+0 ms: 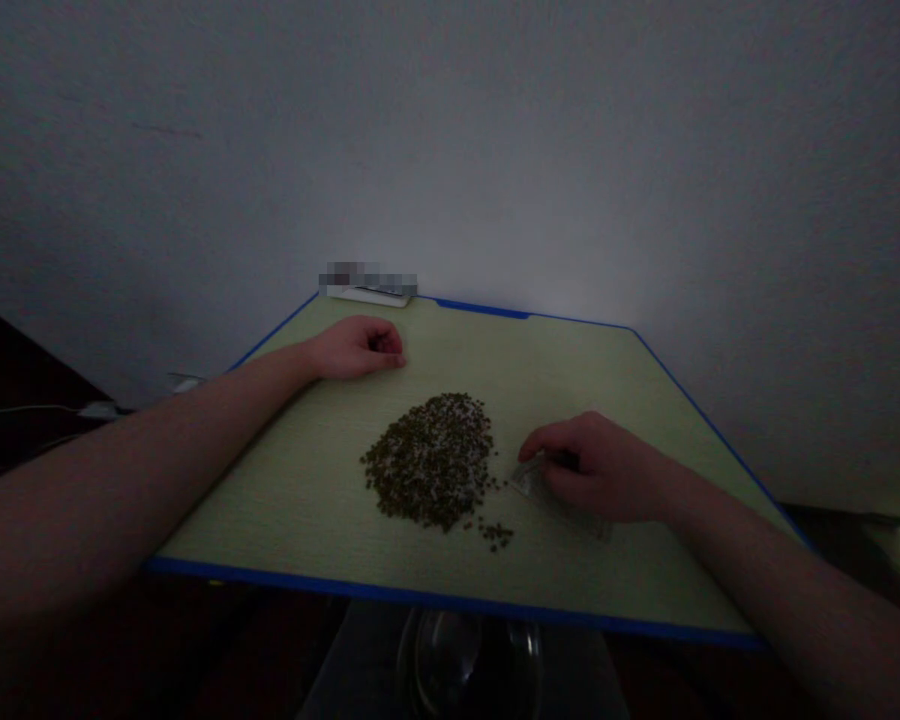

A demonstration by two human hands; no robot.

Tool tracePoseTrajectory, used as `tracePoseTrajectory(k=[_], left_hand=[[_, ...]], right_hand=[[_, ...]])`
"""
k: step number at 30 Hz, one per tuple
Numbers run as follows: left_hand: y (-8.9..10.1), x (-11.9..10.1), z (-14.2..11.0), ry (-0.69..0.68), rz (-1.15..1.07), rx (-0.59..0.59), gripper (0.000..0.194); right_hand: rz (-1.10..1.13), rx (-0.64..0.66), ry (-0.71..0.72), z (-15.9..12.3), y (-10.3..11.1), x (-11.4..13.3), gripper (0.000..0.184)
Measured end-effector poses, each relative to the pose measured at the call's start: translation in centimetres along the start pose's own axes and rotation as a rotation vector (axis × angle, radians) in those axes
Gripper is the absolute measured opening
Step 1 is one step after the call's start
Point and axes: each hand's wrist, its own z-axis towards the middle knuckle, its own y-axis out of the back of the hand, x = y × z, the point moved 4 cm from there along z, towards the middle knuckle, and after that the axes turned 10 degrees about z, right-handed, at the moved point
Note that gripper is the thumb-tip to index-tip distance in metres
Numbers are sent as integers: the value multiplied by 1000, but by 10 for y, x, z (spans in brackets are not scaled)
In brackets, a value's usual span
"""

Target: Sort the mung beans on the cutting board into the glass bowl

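Note:
A heap of small dark green beans point(433, 459) lies in the middle of a pale green table point(300, 490) with a blue edge. My left hand point(360, 347) rests on the table behind and to the left of the heap, its fingers curled in a loose fist with nothing seen in it. To the right of the heap, my right hand point(600, 465) lies on the table, its fingers closed on a clear plastic bag point(531, 480) whose mouth faces the beans. A few stray beans point(497, 533) lie in front of the heap.
A white flat object point(367, 293) lies at the table's far edge against the wall. A clear glass bowl point(469, 660) sits below the table's near edge. Cables and a small white thing point(101, 409) lie off to the left. The room is dim.

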Motion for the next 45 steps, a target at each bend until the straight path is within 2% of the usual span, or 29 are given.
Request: tracePoseTrajectory(k=[4,11,26,45], left_hand=[[-1,0,0,5,-12,13,29],[-2,4,2,-11,-17,22,29],[-3,8,4,-38,-26,6,28],[-2,4,1,-13,-32,13,27]], right_hand=[[31,7,10,2,-1,0,35],[79,131,118,-1,-5,2,35],[38,22,40,1,-4,0,34],[110,73,85,1,-7,3,34]])
